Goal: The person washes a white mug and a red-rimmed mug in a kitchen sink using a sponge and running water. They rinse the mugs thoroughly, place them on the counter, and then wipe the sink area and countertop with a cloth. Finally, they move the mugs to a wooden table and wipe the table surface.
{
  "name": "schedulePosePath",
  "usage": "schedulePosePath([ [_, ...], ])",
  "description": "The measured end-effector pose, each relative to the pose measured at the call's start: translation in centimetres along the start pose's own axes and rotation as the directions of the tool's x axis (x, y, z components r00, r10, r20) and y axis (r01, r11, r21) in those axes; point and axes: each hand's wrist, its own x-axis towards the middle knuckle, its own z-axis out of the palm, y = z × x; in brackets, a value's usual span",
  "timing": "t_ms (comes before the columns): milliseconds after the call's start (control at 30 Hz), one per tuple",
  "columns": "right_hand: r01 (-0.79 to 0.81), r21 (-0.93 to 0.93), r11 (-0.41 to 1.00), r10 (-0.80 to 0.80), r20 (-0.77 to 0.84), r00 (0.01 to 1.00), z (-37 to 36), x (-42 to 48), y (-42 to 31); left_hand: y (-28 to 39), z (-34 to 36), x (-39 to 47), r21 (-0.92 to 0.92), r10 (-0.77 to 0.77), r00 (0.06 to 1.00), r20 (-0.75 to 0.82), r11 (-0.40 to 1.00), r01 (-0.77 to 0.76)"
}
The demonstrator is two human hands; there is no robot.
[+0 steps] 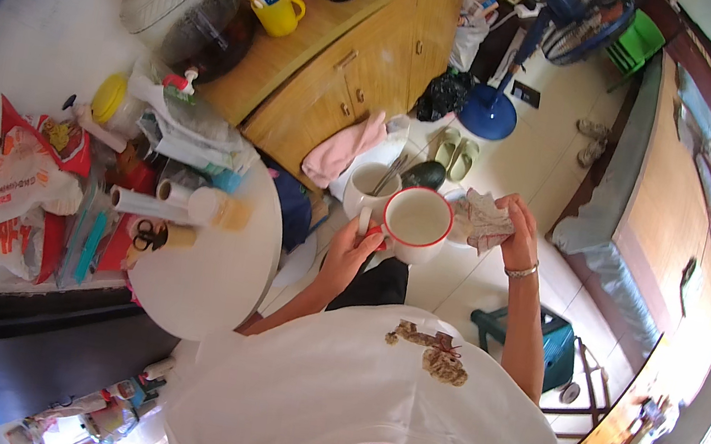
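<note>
My left hand (351,249) grips the handle of a white mug with a red rim (416,231), whose open top faces up and whose inside looks white. A crumpled, patterned cloth (488,222) is held by the fingers of my right hand (520,236), just right of the mug and apart from it. Beyond the mug stands a white container (359,198) with metal utensils (390,175) in it. A dark green rounded object (424,174) lies beside that container. Part of a pale bowl (459,220) shows behind the cloth.
To the left, a round white table (201,288) bears black-handled scissors (148,236) and rolls (173,193). A wooden cabinet (354,49) stands ahead with a yellow mug (278,12) on top. A green stool (550,348), a blue fan (490,111) and a bed (646,217) are on the right.
</note>
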Motion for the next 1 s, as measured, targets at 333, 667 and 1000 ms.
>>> schedulePosePath([
  [333,0.445,-0.569,0.691,-0.113,0.523,0.845,11.5,32.6,-2.9,3.5,-1.9,10.7,0.057,0.042,0.976,-0.214,0.998,-0.030],
  [667,0.448,-0.803,0.395,-0.267,0.366,0.892,25.9,52.1,4.5,3.5,-2.4,13.0,0.105,0.115,0.865,-0.488,0.992,-0.073],
  [1000,0.444,-0.801,0.403,-0.305,0.339,0.890,27.5,53.5,5.6,5.2,-3.0,16.1,0.105,0.189,0.708,-0.681,0.981,-0.161],
])
